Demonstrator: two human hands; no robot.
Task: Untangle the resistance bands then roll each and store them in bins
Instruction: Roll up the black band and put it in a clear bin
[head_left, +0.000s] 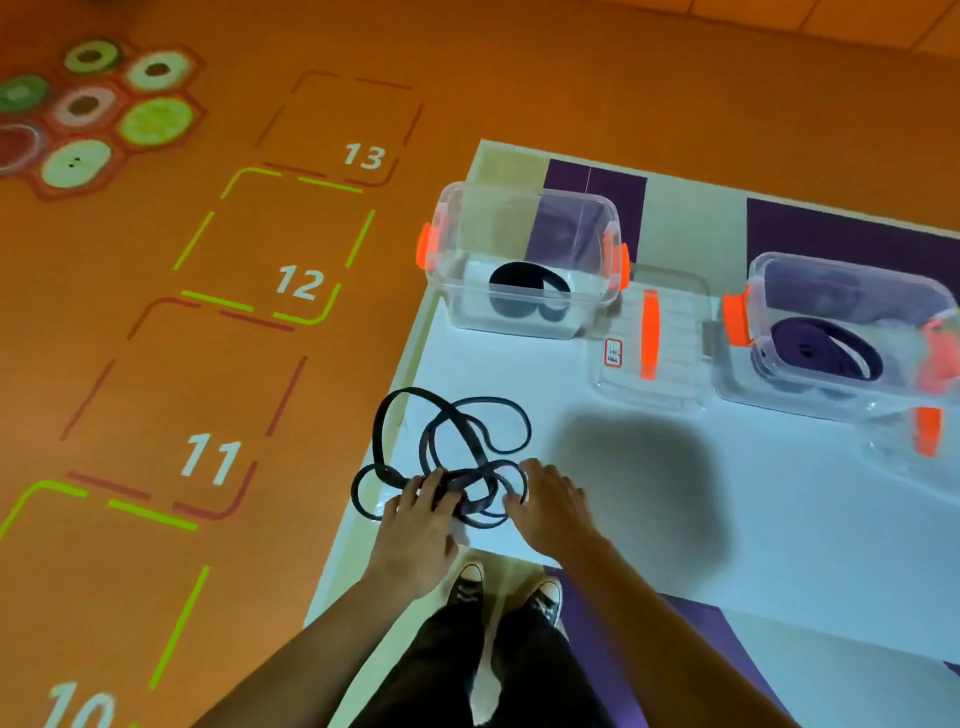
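Tangle (470, 492) under left fingers (423, 488), touching right fingers (530, 470)

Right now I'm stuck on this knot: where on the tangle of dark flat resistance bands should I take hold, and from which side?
On the tangle of dark flat resistance bands, probably the wide far-right loop, approached from the right over the white mat. It lies flat with nothing crossing it, while the near part is densely knotted; a pinch grip there should draw slack.

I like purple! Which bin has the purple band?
The right bin holds the purple band; the left bin holds a black band.
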